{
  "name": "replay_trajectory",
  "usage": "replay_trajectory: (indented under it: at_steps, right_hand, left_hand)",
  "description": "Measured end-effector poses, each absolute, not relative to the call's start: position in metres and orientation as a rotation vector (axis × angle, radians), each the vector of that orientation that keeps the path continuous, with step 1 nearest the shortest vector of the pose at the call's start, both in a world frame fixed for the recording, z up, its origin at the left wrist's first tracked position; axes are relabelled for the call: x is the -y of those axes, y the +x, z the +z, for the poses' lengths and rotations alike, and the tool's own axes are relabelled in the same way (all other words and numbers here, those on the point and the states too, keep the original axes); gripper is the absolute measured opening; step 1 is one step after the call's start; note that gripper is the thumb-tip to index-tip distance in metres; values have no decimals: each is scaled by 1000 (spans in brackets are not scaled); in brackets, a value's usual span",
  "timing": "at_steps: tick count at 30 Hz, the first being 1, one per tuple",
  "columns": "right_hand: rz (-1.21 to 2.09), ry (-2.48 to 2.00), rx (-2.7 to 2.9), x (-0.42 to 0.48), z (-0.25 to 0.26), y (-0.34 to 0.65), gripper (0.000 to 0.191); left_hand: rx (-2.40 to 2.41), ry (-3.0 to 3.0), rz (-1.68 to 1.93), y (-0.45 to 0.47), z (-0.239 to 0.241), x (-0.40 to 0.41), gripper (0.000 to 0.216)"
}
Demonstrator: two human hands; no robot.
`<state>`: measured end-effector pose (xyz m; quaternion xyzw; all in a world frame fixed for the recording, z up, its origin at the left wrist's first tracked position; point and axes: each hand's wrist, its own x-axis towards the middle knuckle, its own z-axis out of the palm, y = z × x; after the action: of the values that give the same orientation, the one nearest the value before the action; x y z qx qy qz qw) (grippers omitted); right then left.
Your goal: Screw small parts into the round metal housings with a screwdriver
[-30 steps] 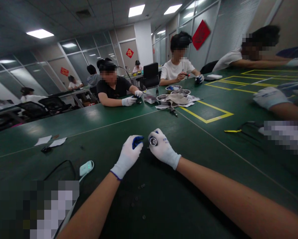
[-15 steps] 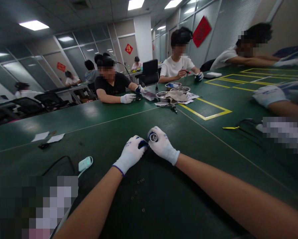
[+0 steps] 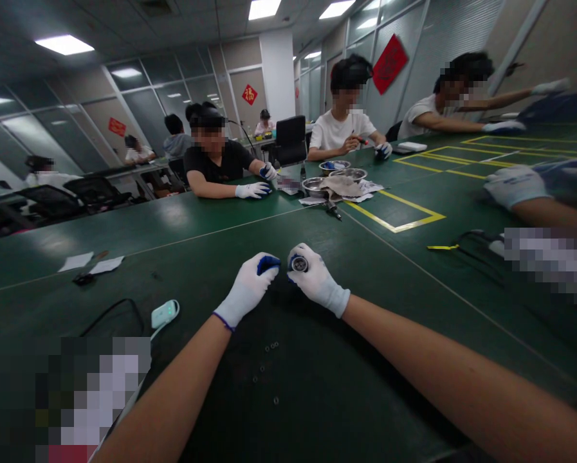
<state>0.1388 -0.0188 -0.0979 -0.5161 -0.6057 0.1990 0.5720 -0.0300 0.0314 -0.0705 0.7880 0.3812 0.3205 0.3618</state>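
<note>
White-gloved right hand (image 3: 320, 281) clasps a metal-rimmed cylinder (image 3: 299, 264), rim facing the wearer; left hand (image 3: 252, 283) curls just leftward, its grip indiscernible.

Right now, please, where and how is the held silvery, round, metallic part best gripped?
Probably by its rim, from above, with the white-gloved left hand: the silvery round part shows its end uncovered, while the white-gloved right hand wraps its side.

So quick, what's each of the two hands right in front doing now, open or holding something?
Left hand: partly curled; can't tell if it holds anything.
Right hand: closed around a round part.
</note>
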Motion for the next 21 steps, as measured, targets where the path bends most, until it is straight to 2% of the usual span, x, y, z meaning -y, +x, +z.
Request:
replay_trajectory:
  at_steps: [6,16,21]
  right_hand:
    - [500,-1179,1494,17,-99,137,15]
    - [453,-1145,1584,25,-93,135,15]
    - [480,-1100,1614,25,-94,133,12]
  left_hand:
    - [-802,1881,919,-24,-47,-23,17]
    - [-761,2255,723,-27,-33,-10,7]
    - [-738,2441,669,-26,-30,-6,10]
